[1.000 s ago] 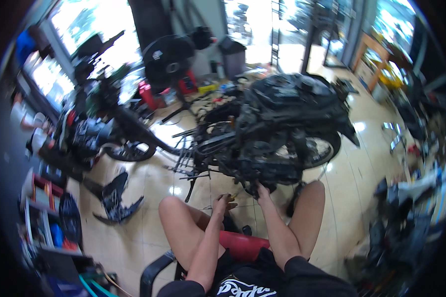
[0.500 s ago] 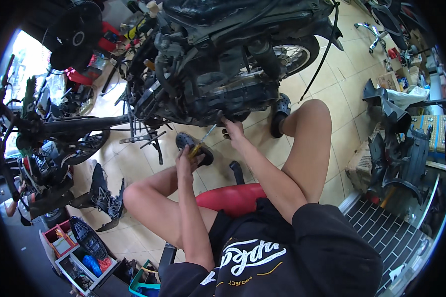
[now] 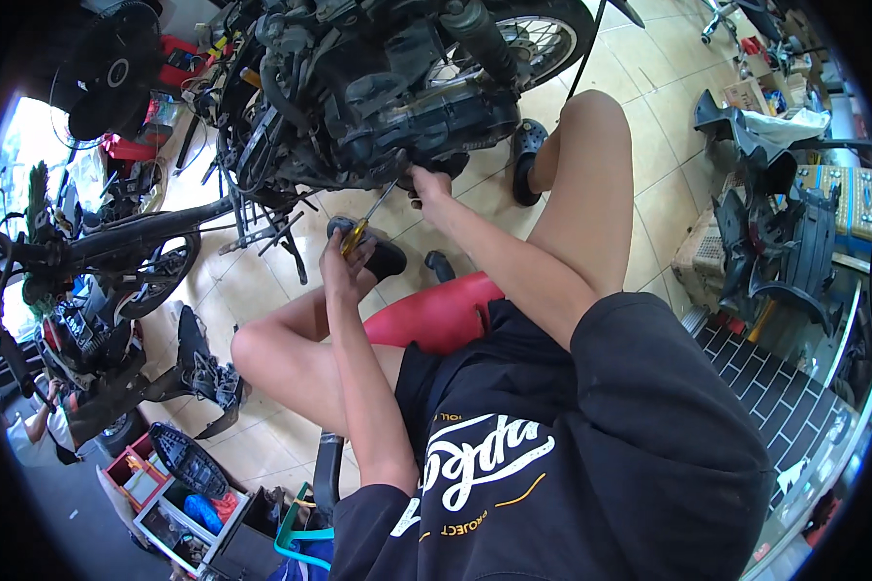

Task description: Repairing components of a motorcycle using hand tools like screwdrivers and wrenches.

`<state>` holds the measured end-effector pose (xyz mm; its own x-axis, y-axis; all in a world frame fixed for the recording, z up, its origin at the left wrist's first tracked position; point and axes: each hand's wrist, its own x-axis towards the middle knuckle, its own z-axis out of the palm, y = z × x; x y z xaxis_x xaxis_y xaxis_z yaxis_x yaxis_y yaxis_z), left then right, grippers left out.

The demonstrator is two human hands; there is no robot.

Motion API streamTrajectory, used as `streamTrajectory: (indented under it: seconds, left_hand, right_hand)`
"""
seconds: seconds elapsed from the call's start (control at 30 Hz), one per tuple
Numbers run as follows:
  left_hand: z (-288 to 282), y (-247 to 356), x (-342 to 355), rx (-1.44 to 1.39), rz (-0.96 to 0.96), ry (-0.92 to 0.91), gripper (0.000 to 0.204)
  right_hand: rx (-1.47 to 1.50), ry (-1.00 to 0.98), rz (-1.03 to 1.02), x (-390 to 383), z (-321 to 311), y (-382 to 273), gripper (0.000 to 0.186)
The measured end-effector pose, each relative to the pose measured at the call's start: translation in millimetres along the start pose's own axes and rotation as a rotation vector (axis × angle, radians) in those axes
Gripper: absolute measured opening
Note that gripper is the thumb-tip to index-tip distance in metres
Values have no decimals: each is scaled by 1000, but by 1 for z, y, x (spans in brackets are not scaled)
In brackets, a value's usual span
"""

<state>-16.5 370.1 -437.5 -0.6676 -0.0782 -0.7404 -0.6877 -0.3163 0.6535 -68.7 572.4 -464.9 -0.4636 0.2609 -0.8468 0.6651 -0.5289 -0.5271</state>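
Observation:
My left hand is closed round a yellow-handled screwdriver, whose thin shaft slants up and right to the underside of the dark motorcycle engine. Just right of the shaft's far end, my right hand has curled fingers at a black part under the engine; what exactly they grip is hidden or too small to tell.
I sit on a red seat. A loose black fairing and parts trays are at left, with another motorcycle and a person. A fan stands upper left; black plastic panels lie at right.
The view has tilted down and shifted, so the motorcycle sits higher in the picture. My hands remain at the engine's lower part, my left still holding the screwdriver angled toward it.

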Motion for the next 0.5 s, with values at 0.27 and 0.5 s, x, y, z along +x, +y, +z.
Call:
streamTrajectory:
  seconds: [0.27,0.5]
  left_hand:
    - [3,-8,10,2,58,34,35]
    - [8,-7,5,-22,67,80,33]
  right_hand:
    - [7,-77,-75,13,-10,7,34]
    - [52,-143,15,4,-7,4,29]
